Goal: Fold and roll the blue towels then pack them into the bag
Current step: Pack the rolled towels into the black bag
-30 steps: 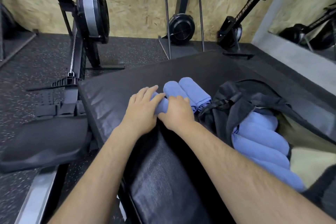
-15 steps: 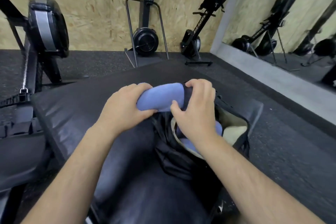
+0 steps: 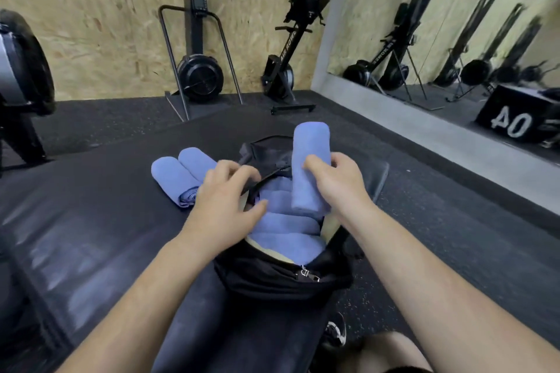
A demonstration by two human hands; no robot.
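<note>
My right hand [image 3: 336, 183] grips a rolled blue towel [image 3: 309, 154] and holds it nearly upright over the open black bag [image 3: 272, 277]. Several rolled blue towels [image 3: 285, 230] lie packed inside the bag. My left hand [image 3: 225, 203] is at the bag's left rim, its fingers curled onto the black fabric edge and its thumb over the packed towels. Two more rolled blue towels [image 3: 178, 174] lie side by side on the black padded platform [image 3: 91, 221], just left of the bag.
Rowing machines stand against the wooden wall: one [image 3: 197, 70] behind the platform, another [image 3: 288, 63] near the corner, a third [image 3: 21, 70] at far left. A mirror [image 3: 454, 39] runs along the right wall. My shoe [image 3: 336, 331] shows below the bag.
Both hands lifted one rolled towel off the platform and carried it over the bag. Now only my right hand holds it, turned upright, and my left hand has gone to the bag's rim.
</note>
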